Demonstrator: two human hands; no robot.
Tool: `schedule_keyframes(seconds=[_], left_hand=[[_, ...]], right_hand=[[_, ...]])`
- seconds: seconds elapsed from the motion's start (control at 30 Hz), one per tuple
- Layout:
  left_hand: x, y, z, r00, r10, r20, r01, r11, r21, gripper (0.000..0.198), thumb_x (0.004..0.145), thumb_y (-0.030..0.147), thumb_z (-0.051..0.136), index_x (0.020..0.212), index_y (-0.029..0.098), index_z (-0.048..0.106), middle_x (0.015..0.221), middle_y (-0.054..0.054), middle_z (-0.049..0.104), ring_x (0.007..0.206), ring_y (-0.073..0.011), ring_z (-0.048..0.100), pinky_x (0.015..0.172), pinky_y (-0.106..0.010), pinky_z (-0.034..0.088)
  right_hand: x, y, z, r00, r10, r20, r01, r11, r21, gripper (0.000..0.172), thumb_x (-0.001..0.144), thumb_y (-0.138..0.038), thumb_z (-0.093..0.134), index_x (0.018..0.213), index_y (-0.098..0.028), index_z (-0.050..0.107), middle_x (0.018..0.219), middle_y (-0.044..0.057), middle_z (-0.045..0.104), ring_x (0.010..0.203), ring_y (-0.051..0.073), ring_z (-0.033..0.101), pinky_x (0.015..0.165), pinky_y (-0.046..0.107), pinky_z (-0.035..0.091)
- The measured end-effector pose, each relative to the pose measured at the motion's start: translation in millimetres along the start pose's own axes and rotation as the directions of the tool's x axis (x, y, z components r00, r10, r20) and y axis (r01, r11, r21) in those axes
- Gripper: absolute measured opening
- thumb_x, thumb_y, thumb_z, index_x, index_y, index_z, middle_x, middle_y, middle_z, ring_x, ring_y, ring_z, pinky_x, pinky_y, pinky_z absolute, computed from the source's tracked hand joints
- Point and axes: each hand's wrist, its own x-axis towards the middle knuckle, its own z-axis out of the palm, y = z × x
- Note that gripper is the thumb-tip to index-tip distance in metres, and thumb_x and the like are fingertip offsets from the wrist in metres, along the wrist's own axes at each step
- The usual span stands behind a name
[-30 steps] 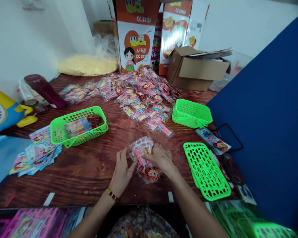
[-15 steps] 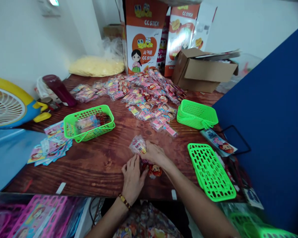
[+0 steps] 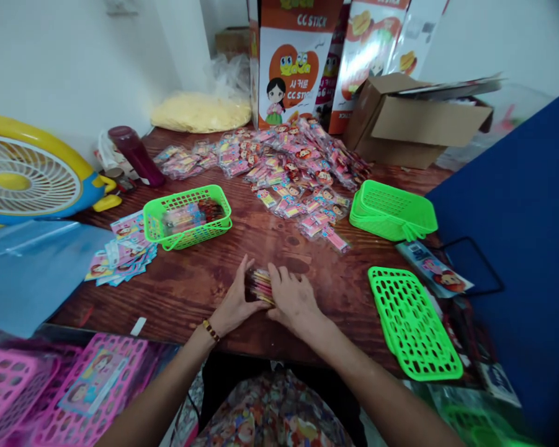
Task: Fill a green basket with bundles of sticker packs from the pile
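Note:
Between my two hands stands a stack of small plastic packets [image 3: 261, 286], seen edge-on above the wooden table. My left hand [image 3: 237, 297] closes on the stack's left side, thumb below and fingers behind. From the right, my right hand [image 3: 294, 298] wraps round the other end, its fingers covering part of the packets. Beyond them a large pile of similar pink and clear packets [image 3: 302, 164] spreads over the table. To the left a green basket [image 3: 188, 239] holds several packets.
Printed cards [image 3: 123, 254] lie left of the basket. Stacked green baskets [image 3: 391, 211] and green perforated lids [image 3: 414, 323] are at the right, beside a blue partition [image 3: 530, 205]. An open carton [image 3: 414, 127], a maroon bottle [image 3: 137, 155] and a fan [image 3: 32, 174] stand farther back.
Both hands have gathered the loose packets into one stack and turned it edge-on between them. The camera view has shifted left, so the surroundings appear farther right.

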Motion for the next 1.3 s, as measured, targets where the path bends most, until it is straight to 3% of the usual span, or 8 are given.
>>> schedule_keyframes(seconds=[0.1,0.33,0.57,0.77,0.9,1.1,1.23,1.3], left_hand=[[0.7,3.1,5.5,1.000,0.002,0.011,-0.002,1.000,-0.018,0.104,0.081,0.038,0.072,0.153,0.031,-0.003,0.155,-0.015,0.031,0.142,-0.0279,0.034,0.117,-0.052,0.028],[-6.5,6.9,15.5,0.999,0.022,0.043,-0.022,1.000,-0.007,0.106,0.080,0.038,0.073,0.153,0.029,-0.003,0.156,-0.016,0.028,0.144,-0.0284,0.031,0.118,-0.052,0.026],[-13.8,8.0,8.6,0.999,0.031,0.027,-0.032,0.999,0.022,0.102,0.082,0.038,0.071,0.153,0.030,-0.002,0.147,-0.014,0.040,0.134,-0.0262,0.044,0.115,-0.048,0.033],[-17.1,12.2,4.8,0.994,0.110,0.000,-0.109,0.982,0.157,0.109,0.076,0.041,0.076,0.153,0.032,-0.001,0.149,-0.014,0.030,0.138,-0.0305,0.035,0.115,-0.052,0.030],[-16.7,3.4,12.5,0.993,0.117,-0.010,-0.113,0.975,0.192,0.100,0.080,0.037,0.073,0.153,0.032,0.005,0.139,-0.012,0.038,0.130,-0.0282,0.043,0.112,-0.050,0.035],[-11.9,7.2,11.4,0.989,0.138,-0.057,-0.116,0.949,0.293,0.081,0.087,0.035,0.065,0.151,0.031,0.015,0.123,-0.008,0.046,0.114,-0.0232,0.051,0.104,-0.043,0.042],[-25.1,8.8,-6.4,0.981,0.149,-0.128,-0.074,0.884,0.461,0.082,0.089,0.034,0.059,0.153,0.028,0.008,0.127,-0.011,0.045,0.116,-0.0240,0.052,0.101,-0.042,0.045],[-29.5,9.3,-17.4,0.982,0.170,-0.077,-0.088,0.784,0.614,0.087,0.086,0.037,0.062,0.153,0.026,0.007,0.132,-0.014,0.044,0.120,-0.0285,0.050,0.100,-0.046,0.045]], right_hand=[[-4.4,17.2,-5.6,0.996,0.024,0.086,-0.028,0.999,0.043,0.098,0.066,-0.033,0.079,0.146,-0.014,0.025,0.130,0.018,0.052,0.115,0.031,0.056,0.098,0.050,0.036],[-22.3,27.1,-3.1,0.999,-0.035,0.036,0.035,0.999,-0.010,0.047,0.075,-0.029,0.071,0.115,-0.018,0.048,0.113,0.011,0.060,0.100,0.026,0.062,0.089,0.041,0.042],[-25.7,21.5,-5.2,0.997,-0.043,0.058,0.045,0.998,-0.032,0.045,0.077,-0.023,0.065,0.118,-0.019,0.046,0.110,0.009,0.061,0.090,0.024,0.064,0.073,0.033,0.046],[-16.1,17.8,-1.1,0.990,-0.139,-0.005,0.138,0.990,-0.023,0.067,0.071,-0.033,0.075,0.128,-0.020,0.043,0.116,0.010,0.059,0.101,0.027,0.060,0.083,0.037,0.045],[-16.7,21.7,10.6,0.988,-0.151,-0.013,0.151,0.988,-0.014,0.070,0.068,-0.039,0.077,0.127,-0.018,0.045,0.118,0.012,0.058,0.101,0.028,0.060,0.084,0.041,0.046],[-11.8,24.5,-3.3,0.990,-0.142,0.019,0.143,0.988,-0.055,0.036,0.082,-0.021,0.060,0.116,-0.018,0.050,0.108,0.010,0.063,0.096,0.024,0.063,0.076,0.034,0.048],[-2.7,14.7,-11.4,0.968,-0.251,-0.026,0.249,0.967,-0.058,0.030,0.080,-0.019,0.060,0.109,-0.019,0.051,0.102,0.008,0.064,0.090,0.023,0.064,0.075,0.034,0.050],[3.2,10.3,-5.6,0.958,-0.285,-0.007,0.284,0.957,-0.058,0.030,0.079,-0.022,0.063,0.107,-0.019,0.051,0.100,0.007,0.064,0.087,0.024,0.065,0.073,0.036,0.052]])
